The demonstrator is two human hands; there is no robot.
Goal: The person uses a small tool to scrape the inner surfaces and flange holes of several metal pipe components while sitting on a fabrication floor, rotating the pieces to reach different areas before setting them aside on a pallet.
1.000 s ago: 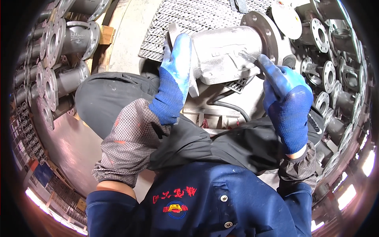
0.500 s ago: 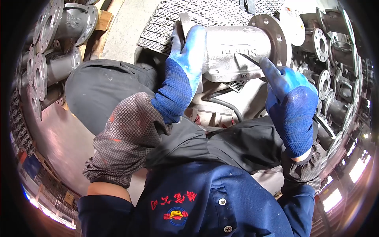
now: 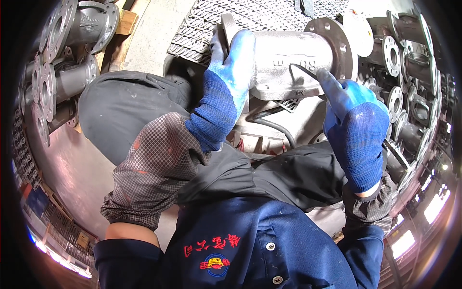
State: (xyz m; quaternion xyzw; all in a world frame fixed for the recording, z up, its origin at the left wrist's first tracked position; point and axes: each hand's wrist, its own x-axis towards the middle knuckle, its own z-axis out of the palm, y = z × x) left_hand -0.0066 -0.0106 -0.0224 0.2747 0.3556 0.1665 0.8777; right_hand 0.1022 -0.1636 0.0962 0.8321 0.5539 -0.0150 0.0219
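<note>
In front of me lies a grey cast-metal valve body point(image 3: 288, 50) on its side, with raised lettering and a round bolt-hole flange at each end. My left hand point(image 3: 236, 53), in a blue coated glove, is closed around its left flange, the thumb along the inner side. In my right hand point(image 3: 349, 103), gloved alike, is a dark, long, narrow file point(image 3: 301, 69). Its pointed tip meets the casting's lettered side, the index finger stretched along it. The tool's other end shows beyond the wrist at the right. My palms hide its middle and part of the left flange.
A ridged metal mesh surface point(image 3: 207, 24) lies behind the casting. Flanged castings point(image 3: 72, 79) are stacked on wood at the left, and many more castings point(image 3: 411, 62) crowd the right. Between my knees a black hose point(image 3: 274, 125) curves over a pale frame.
The casting and my left hand sit very slightly further right in the picture. Both grips are the same, and the file's tip stays at the casting's side.
</note>
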